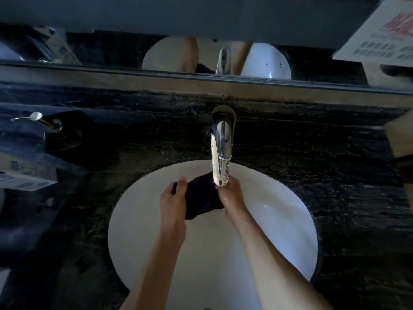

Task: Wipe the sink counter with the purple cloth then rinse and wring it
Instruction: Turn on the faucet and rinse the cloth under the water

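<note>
Purple cloth (202, 196), bunched and dark: held between our two hands over the white sink (279, 220), just beneath the chrome faucet (220, 151) spout. Left hand (173, 203): grip curled round the cloth's left end. Right hand (232, 198): grip clasping its right end. Black marbled counter (312, 139) surrounds both; soap pump (45, 123) far to the left.

dark purple cloth (202, 195), bunched, over white sink (279, 220)
</note>
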Demonstrator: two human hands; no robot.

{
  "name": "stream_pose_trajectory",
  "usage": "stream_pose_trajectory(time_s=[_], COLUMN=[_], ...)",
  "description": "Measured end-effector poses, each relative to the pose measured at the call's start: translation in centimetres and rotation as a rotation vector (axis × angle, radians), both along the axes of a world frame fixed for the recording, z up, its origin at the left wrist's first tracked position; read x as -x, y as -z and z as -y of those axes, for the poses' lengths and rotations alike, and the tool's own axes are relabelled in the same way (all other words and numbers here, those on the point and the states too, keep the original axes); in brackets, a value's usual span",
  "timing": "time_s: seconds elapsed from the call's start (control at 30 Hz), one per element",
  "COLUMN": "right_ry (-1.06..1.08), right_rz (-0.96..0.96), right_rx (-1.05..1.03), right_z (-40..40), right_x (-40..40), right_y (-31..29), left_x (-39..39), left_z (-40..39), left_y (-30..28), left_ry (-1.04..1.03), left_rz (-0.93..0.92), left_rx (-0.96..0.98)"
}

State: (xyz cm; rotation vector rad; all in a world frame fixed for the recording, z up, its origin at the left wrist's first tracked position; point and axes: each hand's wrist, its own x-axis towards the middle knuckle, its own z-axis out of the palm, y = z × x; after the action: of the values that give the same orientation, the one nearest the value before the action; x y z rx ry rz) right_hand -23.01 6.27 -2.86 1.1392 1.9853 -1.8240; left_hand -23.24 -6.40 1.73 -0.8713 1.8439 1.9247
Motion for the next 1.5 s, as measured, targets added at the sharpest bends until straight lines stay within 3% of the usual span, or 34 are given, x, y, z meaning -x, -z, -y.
stream_pose_trajectory(time_s=[0.1,0.27,0.67,0.87,1.03,1.5], right_ry=[-0.031,0.153,0.375,0.442,0.407,0.263], right_rz=[-0.042,-0.035,-0.118,-0.179,-0.129,0.083], right_rx=[0.032,0.142,0.19,0.194,0.251,0.488], right_z=[-0.8,-0.5,-7.6,-9.2,-7.8,0.0], right_x=[-1.1,-1.7,-6.7,-7.0,-5.9,-1.7], right_y=[0.1,-0.3,-2.2,-3.1,-2.7,-0.1], left_x=[0.6,0.6,-0.8,-0.2,0.5,0.5], left_z=[2.6,4.5,-2.6,-4.3,-2.5,3.6], left_y=[0.6,1.9,3.2,2.6,1.9,-1.4], left_ry=[0.015,0.069,0.224,0.246,0.288,0.107], left_rz=[-0.124,-0.045,0.171,0.195,0.094,-0.081], left_rx=[0.129,-0.129,-0.294,-0.425,-0.34,-0.217])
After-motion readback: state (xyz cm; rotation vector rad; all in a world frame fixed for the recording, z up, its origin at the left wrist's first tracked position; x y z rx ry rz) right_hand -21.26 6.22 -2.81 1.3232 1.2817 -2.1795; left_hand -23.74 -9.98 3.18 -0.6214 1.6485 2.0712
